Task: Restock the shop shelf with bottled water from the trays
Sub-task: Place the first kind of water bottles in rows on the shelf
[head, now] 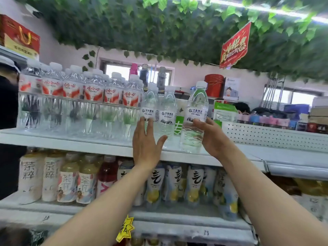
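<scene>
My right hand (212, 137) grips a clear water bottle (196, 110) with a white label and white cap; the bottle stands upright at the front edge of the white top shelf (106, 148). My left hand (145, 141) is flat with straight fingers touching the front of a like bottle (150, 103) on the shelf. A third white-label bottle (168, 110) stands between the two. To the left runs a row of red-label water bottles (74, 93).
Tea and juice bottles (85, 178) fill the shelf below. A perforated white panel (266, 134) and small goods lie right of the top shelf. A dark shape (8, 103) stands at the far left. Green leaves (159, 23) hang overhead, beside a red sign (234, 45).
</scene>
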